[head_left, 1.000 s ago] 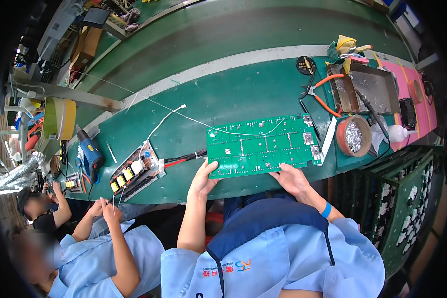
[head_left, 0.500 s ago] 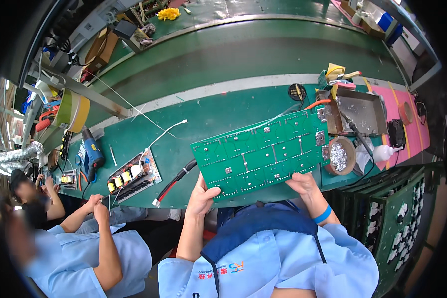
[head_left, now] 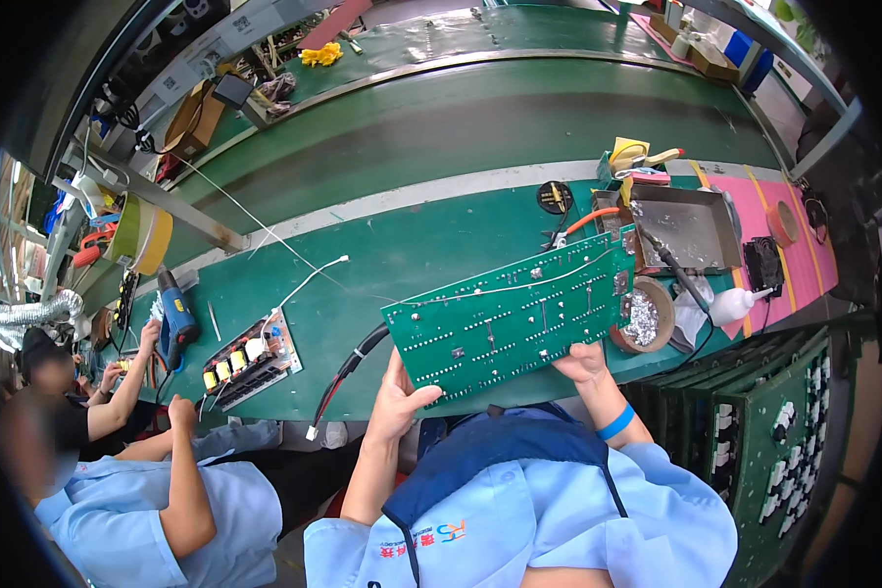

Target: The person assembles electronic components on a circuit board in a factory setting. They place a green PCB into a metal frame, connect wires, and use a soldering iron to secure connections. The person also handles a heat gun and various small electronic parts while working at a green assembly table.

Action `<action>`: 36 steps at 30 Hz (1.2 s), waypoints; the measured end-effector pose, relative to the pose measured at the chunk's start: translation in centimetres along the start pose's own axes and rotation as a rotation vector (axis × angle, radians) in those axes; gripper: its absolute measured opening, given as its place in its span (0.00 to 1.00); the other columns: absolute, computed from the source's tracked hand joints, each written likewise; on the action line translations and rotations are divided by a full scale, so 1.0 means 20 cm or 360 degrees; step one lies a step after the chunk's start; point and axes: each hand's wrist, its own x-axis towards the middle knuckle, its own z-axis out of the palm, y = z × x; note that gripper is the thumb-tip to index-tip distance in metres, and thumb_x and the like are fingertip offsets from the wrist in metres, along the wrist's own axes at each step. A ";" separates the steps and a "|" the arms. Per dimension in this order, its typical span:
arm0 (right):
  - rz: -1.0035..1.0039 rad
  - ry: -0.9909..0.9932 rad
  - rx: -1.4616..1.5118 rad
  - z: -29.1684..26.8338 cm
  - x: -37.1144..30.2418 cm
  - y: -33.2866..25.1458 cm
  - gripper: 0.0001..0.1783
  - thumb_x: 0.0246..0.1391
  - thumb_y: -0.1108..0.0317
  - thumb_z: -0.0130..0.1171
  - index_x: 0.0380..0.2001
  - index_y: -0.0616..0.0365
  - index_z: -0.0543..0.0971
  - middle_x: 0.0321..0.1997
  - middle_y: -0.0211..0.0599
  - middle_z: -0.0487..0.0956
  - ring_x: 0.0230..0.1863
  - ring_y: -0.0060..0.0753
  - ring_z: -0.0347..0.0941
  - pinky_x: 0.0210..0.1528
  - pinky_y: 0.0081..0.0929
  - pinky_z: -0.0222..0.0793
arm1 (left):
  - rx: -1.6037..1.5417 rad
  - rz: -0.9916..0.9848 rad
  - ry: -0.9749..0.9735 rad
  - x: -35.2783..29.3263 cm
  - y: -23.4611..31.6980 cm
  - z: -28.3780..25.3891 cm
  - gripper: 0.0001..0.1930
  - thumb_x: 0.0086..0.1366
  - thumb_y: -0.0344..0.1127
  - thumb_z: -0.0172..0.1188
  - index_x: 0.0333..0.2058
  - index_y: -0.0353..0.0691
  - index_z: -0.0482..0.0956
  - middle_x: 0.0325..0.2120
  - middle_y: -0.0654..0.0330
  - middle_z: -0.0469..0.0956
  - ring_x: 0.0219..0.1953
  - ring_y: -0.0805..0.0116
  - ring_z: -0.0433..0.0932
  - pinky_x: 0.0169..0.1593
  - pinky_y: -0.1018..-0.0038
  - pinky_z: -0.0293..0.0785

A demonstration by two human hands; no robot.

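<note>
A large green circuit board (head_left: 508, 328) is held tilted in front of me, its solder side with rows of solder points facing me. My left hand (head_left: 399, 400) grips its lower left corner, thumb on the face. At the lower right edge, my right hand (head_left: 584, 365) pinches the board between thumb and fingers. A thin pale wire (head_left: 519, 287) runs across the upper part of the face. From the left edge hangs a black-sleeved cable (head_left: 348, 367) with red and black wires and a white connector (head_left: 312, 432). The board's other side is hidden.
Right of the board are a soldering iron (head_left: 678, 267), a metal tray (head_left: 701, 227), a round container of silvery bits (head_left: 645, 318) and a white bottle (head_left: 735, 306). Leftward lie another circuit board (head_left: 282, 345) and a blue heat gun (head_left: 176, 318). A co-worker (head_left: 171, 490) sits left.
The pale wire now shows across the board's face. The board and my hands sit slightly differently in view, with the grip kept. The co-worker's hands have moved apart, one reaching up.
</note>
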 end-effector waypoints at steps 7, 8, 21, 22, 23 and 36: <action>-0.0048 0.0306 -0.0120 0.20 -0.02 -0.08 0.37 0.38 0.71 0.58 0.54 0.56 0.56 0.54 0.38 0.62 0.56 0.39 0.56 0.57 0.41 0.50 | -0.0279 -0.0132 0.0187 0.02 -0.05 0.06 0.33 0.47 0.27 0.58 0.53 0.37 0.55 0.46 0.58 0.65 0.46 0.67 0.67 0.47 0.72 0.65; -0.0091 0.0329 -0.0234 0.23 -0.02 -0.09 0.36 0.39 0.70 0.57 0.54 0.56 0.56 0.54 0.38 0.61 0.55 0.39 0.57 0.57 0.41 0.49 | -0.0371 -0.0163 0.0214 0.02 -0.06 0.05 0.31 0.48 0.28 0.57 0.52 0.37 0.56 0.45 0.57 0.67 0.45 0.67 0.69 0.45 0.72 0.67; -0.0107 0.0521 -0.0397 0.31 -0.05 -0.09 0.32 0.44 0.69 0.54 0.53 0.53 0.53 0.52 0.34 0.61 0.53 0.33 0.57 0.54 0.37 0.52 | -0.0445 -0.0254 0.0308 -0.01 -0.11 0.05 0.19 0.54 0.35 0.54 0.44 0.37 0.63 0.31 0.61 0.73 0.25 0.75 0.73 0.21 0.80 0.69; -0.0109 0.0522 -0.0393 0.30 -0.05 -0.09 0.32 0.44 0.68 0.54 0.53 0.53 0.53 0.52 0.34 0.61 0.53 0.33 0.57 0.54 0.37 0.52 | -0.0440 -0.0252 0.0303 -0.01 -0.11 0.05 0.19 0.54 0.35 0.54 0.44 0.37 0.63 0.31 0.61 0.73 0.25 0.75 0.73 0.21 0.80 0.69; -0.0102 0.0509 -0.0395 0.29 -0.05 -0.09 0.32 0.44 0.68 0.54 0.53 0.52 0.53 0.52 0.33 0.61 0.53 0.33 0.57 0.54 0.38 0.52 | -0.0445 -0.0247 0.0297 -0.02 -0.11 0.05 0.19 0.54 0.35 0.54 0.44 0.37 0.63 0.31 0.61 0.73 0.25 0.75 0.73 0.21 0.80 0.69; -0.0079 0.0404 -0.0335 0.27 -0.08 -0.11 0.36 0.43 0.66 0.56 0.54 0.50 0.52 0.53 0.35 0.59 0.53 0.36 0.57 0.53 0.41 0.53 | -0.0394 -0.0191 0.0304 -0.03 -0.12 0.10 0.20 0.53 0.35 0.54 0.44 0.37 0.64 0.31 0.60 0.73 0.25 0.75 0.73 0.22 0.80 0.68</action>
